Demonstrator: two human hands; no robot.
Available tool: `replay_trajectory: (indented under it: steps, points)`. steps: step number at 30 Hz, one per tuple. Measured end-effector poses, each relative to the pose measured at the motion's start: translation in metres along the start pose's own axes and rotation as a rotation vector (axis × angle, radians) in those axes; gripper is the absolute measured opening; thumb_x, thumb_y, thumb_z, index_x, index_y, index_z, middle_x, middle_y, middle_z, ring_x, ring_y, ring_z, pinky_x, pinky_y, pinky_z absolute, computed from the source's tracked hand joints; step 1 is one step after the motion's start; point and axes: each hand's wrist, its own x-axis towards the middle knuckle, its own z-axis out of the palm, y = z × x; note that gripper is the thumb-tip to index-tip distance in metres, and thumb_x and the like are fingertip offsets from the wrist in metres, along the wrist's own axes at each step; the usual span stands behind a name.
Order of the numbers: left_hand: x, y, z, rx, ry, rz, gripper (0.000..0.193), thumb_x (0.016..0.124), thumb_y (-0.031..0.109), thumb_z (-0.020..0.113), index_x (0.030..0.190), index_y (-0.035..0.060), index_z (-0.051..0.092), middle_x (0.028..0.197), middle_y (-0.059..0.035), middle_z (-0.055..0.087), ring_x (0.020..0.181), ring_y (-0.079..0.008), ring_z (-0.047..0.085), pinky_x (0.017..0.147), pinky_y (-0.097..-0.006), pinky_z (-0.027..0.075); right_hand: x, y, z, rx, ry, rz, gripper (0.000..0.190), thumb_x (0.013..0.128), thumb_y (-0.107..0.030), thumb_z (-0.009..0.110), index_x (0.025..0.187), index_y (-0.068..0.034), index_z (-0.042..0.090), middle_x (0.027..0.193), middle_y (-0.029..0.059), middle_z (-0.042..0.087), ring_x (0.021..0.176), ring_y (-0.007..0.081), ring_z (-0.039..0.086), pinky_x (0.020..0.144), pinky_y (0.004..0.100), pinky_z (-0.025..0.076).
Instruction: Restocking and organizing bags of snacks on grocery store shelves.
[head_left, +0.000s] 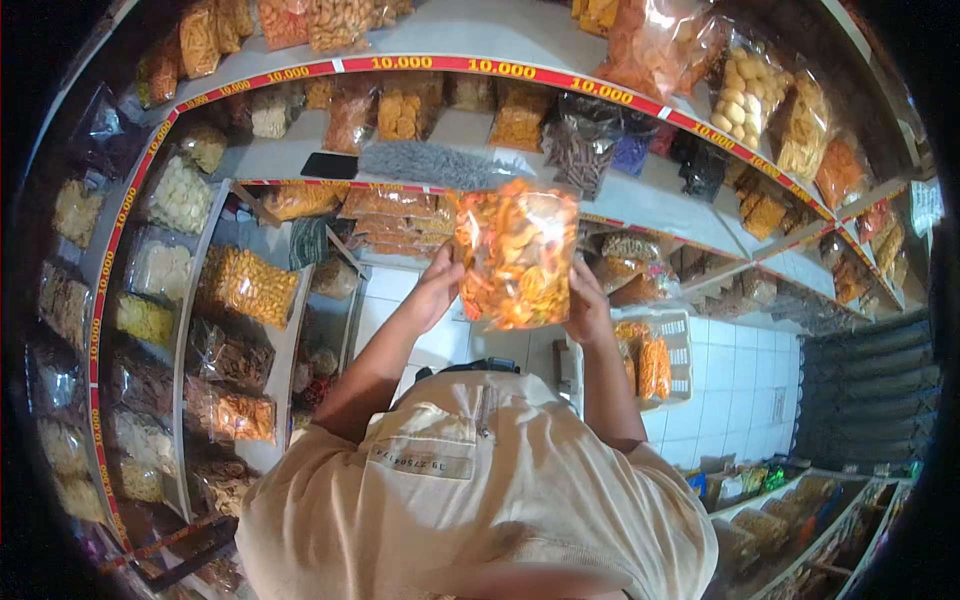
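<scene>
A clear plastic bag of orange and yellow snacks (517, 259) is held up before my chest, between both hands. My left hand (437, 291) grips its edge at the left of the picture, and my right hand (587, 302) grips the edge at the right. Which hand is which follows from the arms' sides in the view. Beyond the bag, a long grey bundle (427, 165) and a black phone-like slab (330, 166) lie on the shelf. A white plastic crate (679, 356) with bags of orange snacks (654, 367) stands below, beside my right forearm.
Shelves with red price strips (502, 69) curve around the front and left, loaded with bagged snacks such as a bag of yellow nuts (255, 286). White floor tiles (739, 375) show at the right, near a dark corrugated shutter (870, 397). More shelving (817, 540) stands at the lower right.
</scene>
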Motion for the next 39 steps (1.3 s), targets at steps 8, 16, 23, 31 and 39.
replay_trajectory:
  steps: [8,16,23,31,39]
  points:
    - [-0.013,0.034,0.051,0.224,0.165,0.36,0.103,0.077,0.031,0.074,0.147,0.0013,0.005,0.147,-0.0135,0.028,0.139,-0.0246,0.024,0.112,-0.0373,0.021,0.013,-0.02,0.044,-0.289,-0.113,-0.009,0.055,0.092,-0.028,0.052,0.139,-0.003,0.038,0.126,0.0061,0.048,0.118,0.0154,0.043,0.103,0.0307,0.03]
    - [-0.001,0.103,0.055,0.241,0.306,0.467,0.094,0.075,0.024,0.07,0.145,0.0007,0.012,0.142,-0.0173,0.031,0.133,-0.0254,0.032,0.111,-0.0389,0.025,0.045,-0.049,0.121,-0.316,-0.293,0.005,0.075,0.087,-0.033,0.057,0.144,-0.003,0.019,0.137,0.0094,0.037,0.132,0.0209,0.03,0.11,0.0336,0.019]
    - [0.083,0.209,0.024,0.223,0.123,0.645,0.077,0.077,0.027,0.068,0.136,-0.0008,0.026,0.13,-0.0162,0.042,0.125,-0.0259,0.041,0.105,-0.0393,0.033,0.127,-0.125,0.219,-0.519,-0.331,-0.254,0.071,0.072,-0.006,0.069,0.131,-0.003,0.031,0.123,0.0102,0.049,0.121,0.021,0.045,0.105,0.0332,0.032]
    - [0.221,0.333,0.046,0.384,-0.092,0.475,0.05,0.099,0.041,0.038,0.126,0.001,0.049,0.102,-0.0106,0.064,0.083,-0.0183,0.065,0.069,-0.0315,0.054,0.272,-0.191,0.264,-0.66,-0.082,-0.637,0.045,0.088,-0.022,0.05,0.128,-0.004,0.041,0.121,0.0123,0.05,0.104,0.0247,0.056,0.085,0.0373,0.05]
    - [0.404,0.335,-0.002,0.611,0.315,0.455,0.047,0.096,0.041,0.041,0.109,0.0031,0.065,0.103,-0.0198,0.066,0.092,-0.0303,0.064,0.079,-0.0392,0.049,0.432,-0.189,0.202,-0.663,-0.104,-0.738,0.048,0.087,-0.024,0.055,0.128,0.0,0.045,0.119,0.011,0.057,0.101,0.0213,0.057,0.089,0.0356,0.045]
